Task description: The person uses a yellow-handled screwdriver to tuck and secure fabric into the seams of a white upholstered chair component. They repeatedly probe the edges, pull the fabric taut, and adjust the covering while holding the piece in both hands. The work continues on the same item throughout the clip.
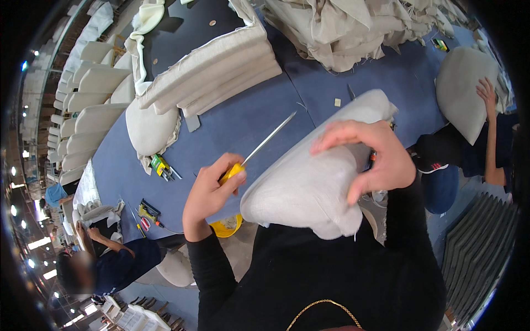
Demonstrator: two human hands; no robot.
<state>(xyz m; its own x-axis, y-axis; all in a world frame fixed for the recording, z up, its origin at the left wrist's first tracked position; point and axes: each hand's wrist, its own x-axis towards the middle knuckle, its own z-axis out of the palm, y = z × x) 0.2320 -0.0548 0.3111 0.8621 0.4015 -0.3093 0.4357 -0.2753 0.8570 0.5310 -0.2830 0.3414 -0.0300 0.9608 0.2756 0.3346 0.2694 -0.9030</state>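
My left hand point(212, 187) is closed round the yellow handle of a screwdriver point(269, 139). Its long thin metal shaft points up and away over the table. A chair pad covered in pale beige fabric point(309, 176) leans tilted between the table edge and my body, with loose cloth bunched at its near end. Over that pad arches my right hand point(381, 157), thumb and fingers wide apart. The fingers lie on or just above the fabric; which one I cannot tell.
Stacked beige padded covers point(215, 71) and a heap of fabric point(331, 33) lie on the far side of the blue table point(232, 132). Staple guns point(148, 212), a yellow-green box point(160, 165) and a yellow bucket point(227, 226) are at left. Co-workers sit both sides.
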